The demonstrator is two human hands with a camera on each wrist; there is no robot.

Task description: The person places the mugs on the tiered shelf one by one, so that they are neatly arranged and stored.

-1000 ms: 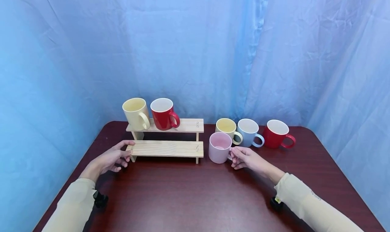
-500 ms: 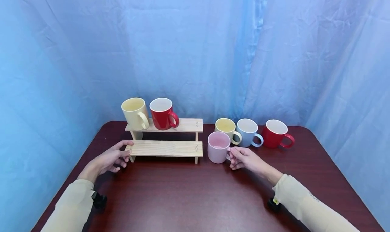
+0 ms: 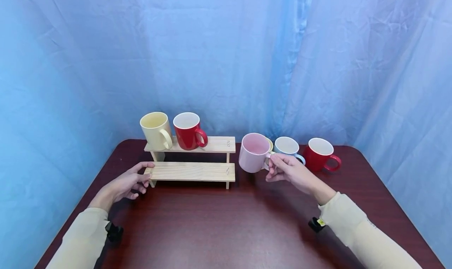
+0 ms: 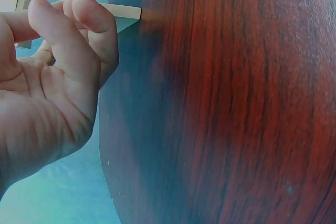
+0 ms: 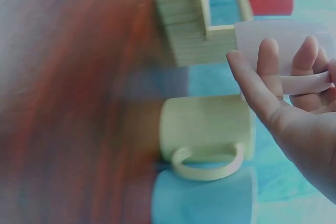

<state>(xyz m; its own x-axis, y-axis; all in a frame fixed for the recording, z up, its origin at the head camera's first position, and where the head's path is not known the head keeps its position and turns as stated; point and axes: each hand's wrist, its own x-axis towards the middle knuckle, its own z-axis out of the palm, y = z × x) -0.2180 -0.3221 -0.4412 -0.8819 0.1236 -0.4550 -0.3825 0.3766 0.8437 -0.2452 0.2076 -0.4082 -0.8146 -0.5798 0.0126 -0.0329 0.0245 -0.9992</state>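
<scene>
A pink mug (image 3: 251,161) is lifted off the table, its handle pinched by my right hand (image 3: 291,174). In the right wrist view, fingers curl about its handle (image 5: 307,83). My left hand (image 3: 124,184) grips the left end of the two-tier wooden rack's lower shelf (image 3: 194,171), with a finger on the top and the thumb at the front edge. On the upper shelf (image 3: 220,144) stand a pale yellow mug (image 3: 154,137) and a red mug (image 3: 185,138), upright with handles to the right.
Right of the rack, a second yellow mug (image 5: 207,124) is mostly hidden behind the pink one in the head view. A light blue mug (image 3: 286,145) and another red mug (image 3: 316,159) stand beside it. Blue curtains (image 3: 226,64) surround the dark table (image 3: 212,225).
My right hand has raised the pink mug from the table, so it now covers most of the yellow mug behind. The left hand has stayed on the rack.
</scene>
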